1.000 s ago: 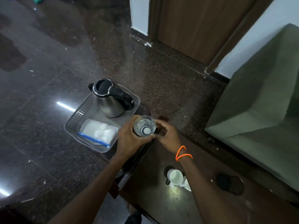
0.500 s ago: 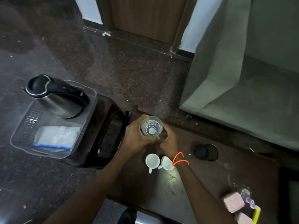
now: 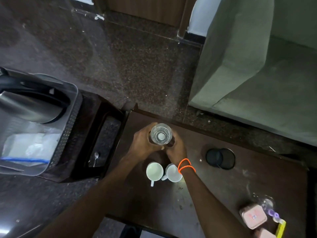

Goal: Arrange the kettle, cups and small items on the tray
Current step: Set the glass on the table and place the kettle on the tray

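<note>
A clear drinking glass (image 3: 161, 133) stands upright over the brown table's (image 3: 223, 186) far left corner. My left hand (image 3: 142, 145) grips it from the left and my right hand (image 3: 176, 149) holds it from the right. Two white cups (image 3: 154, 171) (image 3: 173, 173) stand on the table just below my hands. At the left, a clear plastic tray (image 3: 68, 117) sits on a dark stool (image 3: 109, 134). It holds the steel kettle (image 3: 30, 103) with a black handle and a zip bag of white packets (image 3: 29, 150).
A green sofa (image 3: 257, 74) fills the right side beyond the table. A round black cable hole (image 3: 220, 158) is in the table to the right of my hands. Pink boxes (image 3: 253, 219) and a yellow item (image 3: 281, 228) lie at the table's near right corner. A wooden door (image 3: 145, 9) stands ahead.
My view has swung right, so the tray and kettle slid to the left edge. Both hands with the glass came back from beside the tray to the table corner.
</note>
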